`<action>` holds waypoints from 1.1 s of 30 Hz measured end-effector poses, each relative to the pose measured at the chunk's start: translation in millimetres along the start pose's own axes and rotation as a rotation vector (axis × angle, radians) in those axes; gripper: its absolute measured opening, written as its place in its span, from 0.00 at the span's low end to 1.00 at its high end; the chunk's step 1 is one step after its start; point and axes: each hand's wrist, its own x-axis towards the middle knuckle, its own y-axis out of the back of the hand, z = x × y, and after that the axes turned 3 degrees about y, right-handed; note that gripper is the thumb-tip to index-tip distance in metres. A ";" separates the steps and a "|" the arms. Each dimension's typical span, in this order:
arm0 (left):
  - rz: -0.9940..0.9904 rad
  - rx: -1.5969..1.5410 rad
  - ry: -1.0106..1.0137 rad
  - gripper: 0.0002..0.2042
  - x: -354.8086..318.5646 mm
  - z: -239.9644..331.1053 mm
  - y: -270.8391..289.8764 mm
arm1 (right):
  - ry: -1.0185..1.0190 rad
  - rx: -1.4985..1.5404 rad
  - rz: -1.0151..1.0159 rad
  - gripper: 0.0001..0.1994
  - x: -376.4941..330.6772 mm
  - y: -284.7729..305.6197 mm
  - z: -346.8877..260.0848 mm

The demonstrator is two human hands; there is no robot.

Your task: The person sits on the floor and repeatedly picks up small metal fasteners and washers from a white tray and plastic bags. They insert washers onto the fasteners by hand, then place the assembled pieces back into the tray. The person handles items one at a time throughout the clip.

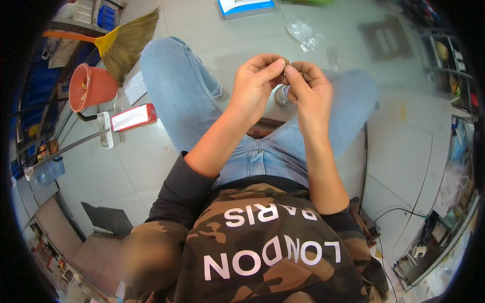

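Note:
Above the gap between my knees, my left hand (255, 83) and my right hand (310, 93) meet at their fingertips. Thumb and fingers are pinched together on each. A small brownish piece (286, 61) shows between the tips, too little of it visible to name. My jeans (174, 86) are spread to both sides below and beside the hands. On the floor past my fingers lies a crumpled clear plastic bag (304, 34).
At the left stand an orange bucket (103, 83) and a straw broom (129, 45); a red and white box (134, 117) lies beside a long-handled dustpan (105, 130). A blue box (246, 8) sits at the far edge. Loaded shelves (447, 60) line the right; a black cable (394, 210) trails there.

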 end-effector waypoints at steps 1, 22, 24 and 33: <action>-0.032 -0.034 0.015 0.07 0.7 0.5 1.1 | -0.008 0.014 0.004 0.08 0.2 0.6 0.1; -0.239 -0.161 0.227 0.09 0.4 13.9 -4.1 | -0.114 0.273 -0.119 0.04 -1.7 7.9 -18.9; -0.251 0.007 0.162 0.10 -2.2 15.6 -6.1 | -0.197 0.398 -0.180 0.04 -0.4 10.8 -20.3; -0.175 0.216 0.011 0.09 -4.0 15.9 -7.1 | -0.287 0.438 -0.183 0.07 -0.6 11.3 -21.6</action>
